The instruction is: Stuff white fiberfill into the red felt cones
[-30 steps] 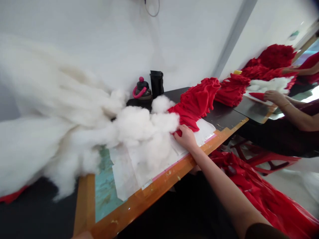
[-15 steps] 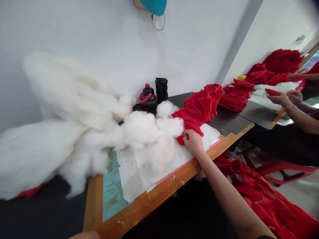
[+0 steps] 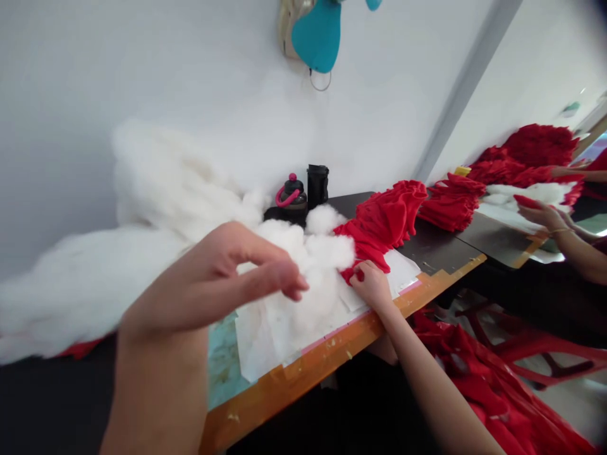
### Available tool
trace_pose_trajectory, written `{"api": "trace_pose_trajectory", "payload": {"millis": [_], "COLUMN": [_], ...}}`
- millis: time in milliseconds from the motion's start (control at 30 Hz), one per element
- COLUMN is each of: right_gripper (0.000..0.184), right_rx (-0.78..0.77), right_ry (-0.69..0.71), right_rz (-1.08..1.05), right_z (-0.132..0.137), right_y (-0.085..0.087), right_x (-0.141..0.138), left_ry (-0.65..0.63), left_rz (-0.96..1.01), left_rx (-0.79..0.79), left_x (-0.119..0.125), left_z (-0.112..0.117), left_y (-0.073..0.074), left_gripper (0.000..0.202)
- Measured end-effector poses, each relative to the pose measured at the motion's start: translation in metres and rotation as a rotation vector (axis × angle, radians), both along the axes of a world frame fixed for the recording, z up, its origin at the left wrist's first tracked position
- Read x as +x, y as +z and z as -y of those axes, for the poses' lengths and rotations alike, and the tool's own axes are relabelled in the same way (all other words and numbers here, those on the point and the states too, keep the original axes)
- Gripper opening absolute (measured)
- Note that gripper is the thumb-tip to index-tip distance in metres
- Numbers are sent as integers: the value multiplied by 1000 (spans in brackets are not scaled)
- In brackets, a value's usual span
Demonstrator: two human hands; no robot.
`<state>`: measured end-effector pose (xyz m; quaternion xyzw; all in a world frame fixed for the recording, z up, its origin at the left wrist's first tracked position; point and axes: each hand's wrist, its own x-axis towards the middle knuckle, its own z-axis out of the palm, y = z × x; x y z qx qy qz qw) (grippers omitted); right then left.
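Note:
My right hand (image 3: 372, 285) rests on the white paper (image 3: 279, 328) at the table's front edge, fingers pinched on the near end of a red fabric piece (image 3: 363, 246). That piece belongs to a pile of red fabric pieces (image 3: 391, 212) running back to the right. My left hand (image 3: 213, 284) hovers in front of the camera, above the white stuffing (image 3: 142, 253), fingers loosely curled and apart, holding nothing. The stuffing heap spreads across the left of the table, up to the wall.
A black bottle with a pink loop (image 3: 290, 193) and a black cup (image 3: 317, 186) stand by the wall. The wooden table edge (image 3: 332, 354) runs diagonally. Another person's hands (image 3: 545, 215) hold red fabric at the right, beside more red piles (image 3: 531, 148). Red cloth (image 3: 478, 379) hangs below.
My left hand has risen into view in front of the stuffing. My right hand has stayed pinched on the red fabric. The view has tilted upward, showing a teal object on the wall.

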<state>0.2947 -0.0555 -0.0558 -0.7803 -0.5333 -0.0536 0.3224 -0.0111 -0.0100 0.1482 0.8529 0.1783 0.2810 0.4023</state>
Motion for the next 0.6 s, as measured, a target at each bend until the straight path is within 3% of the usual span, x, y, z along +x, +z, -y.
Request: {"api": "trace_pose_trajectory", "payload": {"millis": [100,200,300,433,600], "right_gripper": [10,14,18,18,13], "right_rx": [130,261,489,737,747], "right_ry": [-45,-169,-221,-118,151], "right_rz": [-175,-396,-551,-566,-441], "right_z": [5,16,25,25,0], "right_y": [1,5,13,34,65], "right_x": [8,14,16,6,-30], "left_ry": [-56,-19,1,44,118], "left_rz": [-21,-9,-15,-54,33], "left_rx": [-44,-129,-176,-219,-302], "left_x": [30,44,58,85,113], "left_z": [-26,-39,-47,-51,-45], "left_y": [9,-7,-26,-49,-72], "left_gripper": [39,42,45,47,61]}}
